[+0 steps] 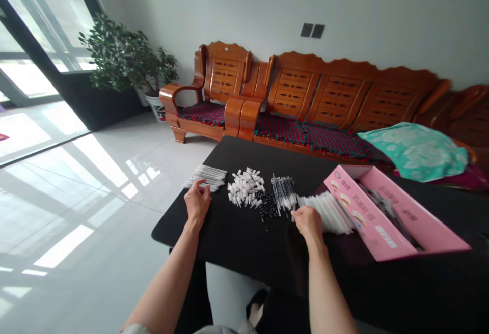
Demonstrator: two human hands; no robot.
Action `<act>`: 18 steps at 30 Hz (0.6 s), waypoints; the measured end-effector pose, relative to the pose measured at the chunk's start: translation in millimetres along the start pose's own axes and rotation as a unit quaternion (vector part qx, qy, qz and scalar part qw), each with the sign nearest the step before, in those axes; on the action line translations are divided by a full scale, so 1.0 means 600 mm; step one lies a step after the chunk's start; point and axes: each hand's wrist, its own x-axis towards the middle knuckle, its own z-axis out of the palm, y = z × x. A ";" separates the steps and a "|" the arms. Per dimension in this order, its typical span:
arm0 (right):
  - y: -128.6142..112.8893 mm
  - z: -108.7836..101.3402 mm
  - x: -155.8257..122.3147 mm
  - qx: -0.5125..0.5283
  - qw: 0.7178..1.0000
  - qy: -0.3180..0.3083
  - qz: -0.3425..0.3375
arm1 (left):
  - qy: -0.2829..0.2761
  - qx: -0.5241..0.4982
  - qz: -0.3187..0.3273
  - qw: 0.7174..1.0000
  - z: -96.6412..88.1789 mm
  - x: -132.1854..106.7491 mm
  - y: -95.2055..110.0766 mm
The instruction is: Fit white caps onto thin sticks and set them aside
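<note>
Where two hands (197, 202) (308, 222) reach, five piles (246, 186) and one box (359, 209) sit.

Head-worn view, facing forward and down, table (237, 237) near (wall (382, 13) beyond)

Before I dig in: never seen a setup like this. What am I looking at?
There's no machine: these are a person's bare hands, in one picture from a camera worn on the head, looking forward and down. On the black table, left to right, lie pale sticks, white pieces with small black pieces beside them, thin rods, frosted tubes and a pink box. The left hand is at the pale sticks; the right hand is between rods and tubes. Whether either grips anything is too small to tell.
</note>
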 end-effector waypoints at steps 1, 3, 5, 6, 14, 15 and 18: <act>-0.004 0.006 0.002 -0.034 0.999 0.003 -0.006 | -0.009 -0.006 0.010 1.000 0.004 -0.006 0.003; -0.011 0.013 0.006 -0.072 0.997 0.009 -0.014 | -0.026 -0.010 0.030 0.999 0.011 -0.016 0.006; -0.015 0.013 0.010 -0.064 0.998 0.014 -0.020 | -0.039 -0.012 0.047 0.998 0.016 -0.021 0.006; -0.016 0.012 0.011 -0.046 0.999 0.016 -0.023 | -0.044 -0.016 0.052 0.998 0.017 -0.022 0.005; -0.012 -0.021 -0.014 0.083 0.991 -0.048 0.097 | -0.067 -0.120 0.017 0.990 0.026 -0.038 0.020; -0.012 -0.022 -0.021 0.107 0.989 -0.029 0.096 | -0.078 -0.143 0.007 0.987 0.033 -0.046 0.027; -0.012 -0.015 -0.037 0.182 0.979 0.033 0.085 | -0.144 -0.218 -0.014 0.965 0.068 -0.078 0.051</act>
